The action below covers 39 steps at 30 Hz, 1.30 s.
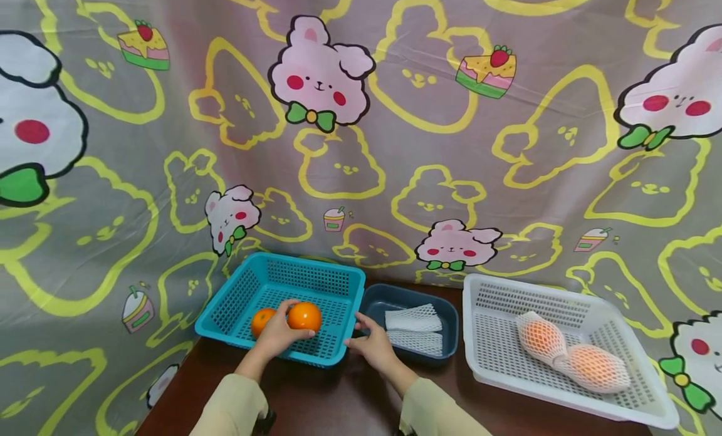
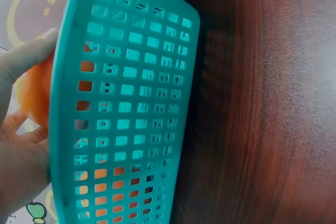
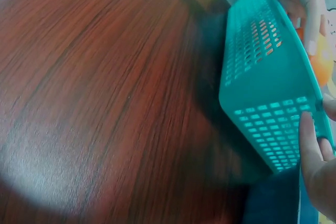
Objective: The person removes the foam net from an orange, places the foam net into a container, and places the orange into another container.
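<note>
An orange (image 1: 305, 317) is over the teal basket (image 1: 316, 276), showing above the near rim in the left wrist view; the left hand (image 1: 277, 337) pinches it between thumb and fingers; the right hand (image 1: 375, 347) grips the basket's right rim, a finger against the outer wall; a second orange (image 1: 260, 321) lies inside, beside the left hand; just right of the basket, a navy tray (image 1: 450, 329) holds white foam nets (image 1: 413, 318); farther right, a white basket (image 1: 471, 342) holds two net-wrapped fruits (image 1: 540, 339); all three containers stand on a dark wooden table (image 1: 344, 401), before a rabbit-patterned cloth (image 1: 395, 129).
</note>
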Each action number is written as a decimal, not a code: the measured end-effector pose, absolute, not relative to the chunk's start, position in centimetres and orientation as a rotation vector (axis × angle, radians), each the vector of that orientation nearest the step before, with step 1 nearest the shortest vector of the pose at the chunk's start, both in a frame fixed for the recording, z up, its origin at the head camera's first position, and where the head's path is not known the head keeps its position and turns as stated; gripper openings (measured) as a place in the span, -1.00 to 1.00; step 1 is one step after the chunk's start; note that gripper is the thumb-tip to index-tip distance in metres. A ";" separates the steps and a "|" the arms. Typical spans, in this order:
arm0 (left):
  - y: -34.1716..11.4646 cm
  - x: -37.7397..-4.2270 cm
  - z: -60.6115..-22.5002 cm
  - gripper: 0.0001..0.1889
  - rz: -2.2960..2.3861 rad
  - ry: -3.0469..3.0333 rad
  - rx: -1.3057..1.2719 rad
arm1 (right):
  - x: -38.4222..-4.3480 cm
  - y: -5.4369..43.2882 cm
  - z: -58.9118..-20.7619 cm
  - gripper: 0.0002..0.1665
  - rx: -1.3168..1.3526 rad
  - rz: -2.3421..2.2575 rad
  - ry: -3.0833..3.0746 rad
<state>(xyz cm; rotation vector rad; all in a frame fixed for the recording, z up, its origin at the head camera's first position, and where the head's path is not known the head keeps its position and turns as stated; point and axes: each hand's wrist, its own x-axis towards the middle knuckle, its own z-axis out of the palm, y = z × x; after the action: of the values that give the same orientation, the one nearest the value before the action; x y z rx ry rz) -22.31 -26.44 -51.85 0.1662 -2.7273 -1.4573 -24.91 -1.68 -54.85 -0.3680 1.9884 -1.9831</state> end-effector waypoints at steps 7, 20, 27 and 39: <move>-25.9 -23.4 -52.3 -0.11 -1.406 -2.760 0.162 | -24.9 -1.8 -54.6 -0.06 -0.332 -1.984 1.952; -25.9 -24.5 -52.2 -0.10 -1.250 -2.965 0.124 | -24.9 -2.5 -53.7 0.03 -0.257 -1.966 1.955; -25.5 -24.8 -52.2 -0.16 -1.154 -3.069 0.142 | -24.9 -2.6 -53.4 0.02 -0.218 -1.947 1.971; -25.5 -25.6 -52.9 -0.19 -1.040 -3.112 0.185 | -25.1 -2.6 -53.0 0.00 -0.214 -1.915 2.011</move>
<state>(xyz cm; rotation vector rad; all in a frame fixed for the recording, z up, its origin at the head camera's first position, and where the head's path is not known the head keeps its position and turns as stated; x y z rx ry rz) -25.64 -25.47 -52.91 0.1852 -3.1123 -1.0400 -25.12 -2.56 -53.04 -0.2138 2.0109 -1.9146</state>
